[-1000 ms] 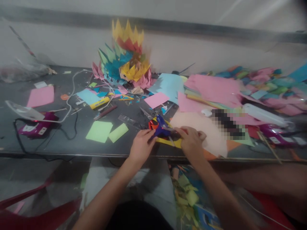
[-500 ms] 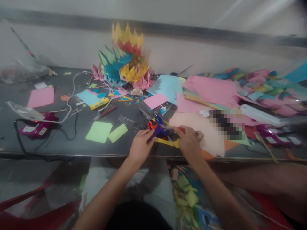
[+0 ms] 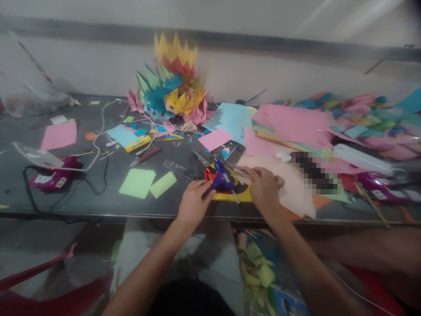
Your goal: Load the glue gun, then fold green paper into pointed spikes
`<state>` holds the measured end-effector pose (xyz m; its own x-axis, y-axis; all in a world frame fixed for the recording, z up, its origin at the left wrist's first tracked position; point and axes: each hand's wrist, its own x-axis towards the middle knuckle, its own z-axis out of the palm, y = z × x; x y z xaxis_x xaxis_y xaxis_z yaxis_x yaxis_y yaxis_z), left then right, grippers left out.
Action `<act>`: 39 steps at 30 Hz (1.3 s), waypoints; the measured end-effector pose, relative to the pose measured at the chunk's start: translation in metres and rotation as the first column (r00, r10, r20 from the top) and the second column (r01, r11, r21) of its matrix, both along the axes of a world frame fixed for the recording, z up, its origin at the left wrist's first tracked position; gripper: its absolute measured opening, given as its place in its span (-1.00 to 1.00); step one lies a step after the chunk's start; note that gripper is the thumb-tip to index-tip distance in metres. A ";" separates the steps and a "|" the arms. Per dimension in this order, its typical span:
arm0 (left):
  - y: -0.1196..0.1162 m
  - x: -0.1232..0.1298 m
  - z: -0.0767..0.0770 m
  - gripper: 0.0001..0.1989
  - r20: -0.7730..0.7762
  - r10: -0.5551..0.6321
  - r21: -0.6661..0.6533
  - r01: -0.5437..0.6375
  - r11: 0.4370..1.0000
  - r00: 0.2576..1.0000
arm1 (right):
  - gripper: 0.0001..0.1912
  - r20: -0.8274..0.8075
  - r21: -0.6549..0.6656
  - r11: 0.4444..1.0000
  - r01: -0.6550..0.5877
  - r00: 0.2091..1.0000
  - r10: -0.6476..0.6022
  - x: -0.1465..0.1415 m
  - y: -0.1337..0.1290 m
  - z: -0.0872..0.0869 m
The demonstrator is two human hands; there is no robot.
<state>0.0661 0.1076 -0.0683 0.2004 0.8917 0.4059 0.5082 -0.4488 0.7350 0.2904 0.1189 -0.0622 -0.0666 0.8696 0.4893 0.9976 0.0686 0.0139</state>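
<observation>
Blue glue gun (image 3: 222, 176) in the left hand's grip, near the front of the surface (image 3: 108, 204)

Below the front edge, yellow-green paper scraps (image 3: 259, 274) lie in a heap, with a red chair (image 3: 55, 298) at the left and part of another person's limb (image 3: 365, 248) at the right.

The left hand (image 3: 194, 199) has its grip closed around the glue gun's handle, fingertips and thumb on opposite sides. The right hand (image 3: 265, 191) has its fingers pinched together on a slim grey item (image 3: 237, 169), too blurred to identify. Between the hands, a yellow strip (image 3: 226, 196) lies under the gun, and orange-handled scissors (image 3: 210, 172) sit just beyond it.

Two light-green sheets, a larger one (image 3: 137, 183) and a smaller one (image 3: 163, 184), lie left of the left hand. Farther left is a purple device (image 3: 57, 175) with a cord; a cream sheet (image 3: 286, 184) spreads beside the right hand.

Beyond, a yellow cutter (image 3: 137, 144) lies among scraps, and pink sheets (image 3: 296, 125) overlap at the right. Pointed paper crowns (image 3: 180, 98) are piled at the back, before the pale wall (image 3: 250, 74).
</observation>
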 end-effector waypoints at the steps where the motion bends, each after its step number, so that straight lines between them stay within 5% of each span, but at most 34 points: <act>1: 0.000 0.000 0.000 -0.76 0.003 -0.003 -0.004 0.003 1.000 1.000 | -0.59 -0.018 0.007 1.000 -0.009 1.000 0.009 0.002 -0.001 0.001; 10: -0.001 -0.003 0.004 -0.78 0.040 -0.010 -0.031 0.011 0.999 0.999 | -0.60 0.049 -0.123 0.943 -0.309 0.947 0.317 0.009 -0.003 0.022; 25: -0.001 -0.003 0.002 -0.78 0.049 -0.008 -0.035 0.010 0.999 0.999 | -0.64 0.227 -0.091 0.971 -0.221 0.945 0.237 -0.003 0.001 0.034; 32: -0.001 -0.003 0.003 -0.78 0.042 -0.005 -0.027 0.007 1.000 0.999 | -0.56 0.111 -0.058 0.984 -0.168 0.978 0.174 0.002 0.004 0.028; 39: -0.001 -0.003 0.003 -0.78 0.044 -0.002 -0.033 0.004 0.999 0.999 | -0.60 0.150 -0.098 0.950 -0.296 0.939 0.309 0.006 -0.002 0.025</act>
<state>0.0636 0.1069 -0.0651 0.1859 0.9042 0.3845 0.4738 -0.4253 0.7711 0.2964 0.1170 -0.0373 -0.4047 0.8287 0.3866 0.9143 0.3736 0.1563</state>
